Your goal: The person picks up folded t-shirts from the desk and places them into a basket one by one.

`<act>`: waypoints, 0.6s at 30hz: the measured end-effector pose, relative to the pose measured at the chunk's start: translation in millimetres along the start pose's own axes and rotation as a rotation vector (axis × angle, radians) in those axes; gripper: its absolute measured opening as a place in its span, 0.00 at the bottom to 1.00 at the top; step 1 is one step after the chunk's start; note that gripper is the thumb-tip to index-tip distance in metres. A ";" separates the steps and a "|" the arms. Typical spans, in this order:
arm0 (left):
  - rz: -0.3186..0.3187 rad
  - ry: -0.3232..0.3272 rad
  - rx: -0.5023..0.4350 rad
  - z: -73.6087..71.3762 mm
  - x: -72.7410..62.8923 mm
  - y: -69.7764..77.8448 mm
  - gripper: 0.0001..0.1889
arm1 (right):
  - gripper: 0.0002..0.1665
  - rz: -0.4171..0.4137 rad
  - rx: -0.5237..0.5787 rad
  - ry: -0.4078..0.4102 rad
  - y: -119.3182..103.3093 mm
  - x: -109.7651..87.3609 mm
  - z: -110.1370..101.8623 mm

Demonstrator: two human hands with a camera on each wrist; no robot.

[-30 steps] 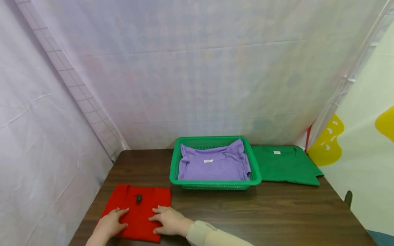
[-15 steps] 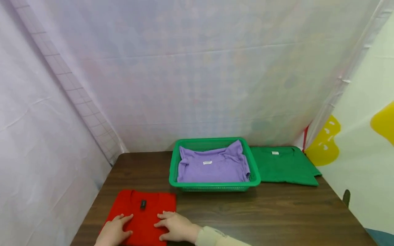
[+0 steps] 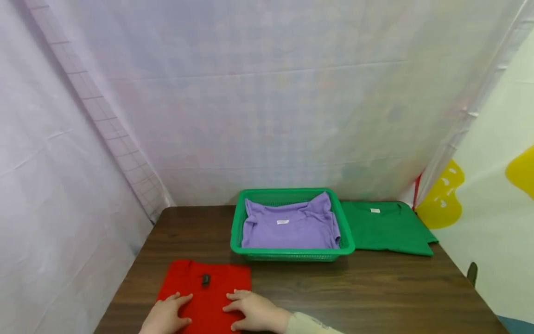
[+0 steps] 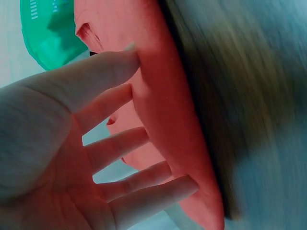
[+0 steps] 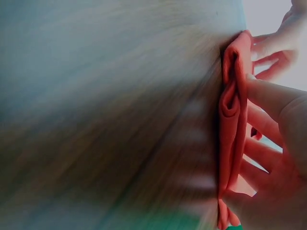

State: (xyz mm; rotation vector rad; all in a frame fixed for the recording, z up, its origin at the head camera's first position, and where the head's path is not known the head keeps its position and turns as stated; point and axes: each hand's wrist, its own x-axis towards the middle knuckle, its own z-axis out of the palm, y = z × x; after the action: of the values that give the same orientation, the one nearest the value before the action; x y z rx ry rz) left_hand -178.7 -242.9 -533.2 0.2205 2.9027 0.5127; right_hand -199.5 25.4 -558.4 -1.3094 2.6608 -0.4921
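A folded red shirt [image 3: 210, 297] with a dark neck label lies flat at the table's front left. My left hand [image 3: 167, 314] rests on its left side, fingers spread; in the left wrist view the fingertips [image 4: 128, 55] touch the cloth. On the shirt's right side lies my right hand [image 3: 256, 311], its fingers also spread. The right wrist view shows the stacked folds of the red shirt [image 5: 232, 120] edge-on, with the right hand [image 5: 283, 143] against its top. Neither hand has cloth gathered in its fingers. The shirt's near edge is cut off in the head view.
A green plastic basket [image 3: 292, 252] stands at the back middle of the brown wooden table [image 3: 375, 297]. In it lies a folded purple shirt [image 3: 292, 232]. To its right is a folded green shirt [image 3: 384, 229]. Pale curtains [image 3: 267, 102] hang behind and at the left.
The red shirt has slid to the right and a little toward the near edge. Both hands have moved along with it, fingers still spread on top. Basket and other shirts stay put.
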 end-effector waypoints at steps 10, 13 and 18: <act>0.027 -0.037 -0.023 -1.2 1.2 22.2 0.28 | 0.23 -0.008 0.059 0.015 10.5 -21.6 -12.9; 0.047 -0.035 -0.023 -0.5 0.4 28.0 0.28 | 0.22 0.000 0.074 0.019 13.1 -27.2 -14.0; 0.078 0.002 0.018 0.6 0.3 35.0 0.28 | 0.21 0.011 0.050 0.045 14.0 -31.9 -16.7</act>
State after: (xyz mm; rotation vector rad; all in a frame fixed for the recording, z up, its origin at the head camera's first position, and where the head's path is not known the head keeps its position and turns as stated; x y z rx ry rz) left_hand -174.9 -210.1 -521.6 0.3372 2.9107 0.5001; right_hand -194.7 62.4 -548.4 -1.2843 2.6714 -0.5895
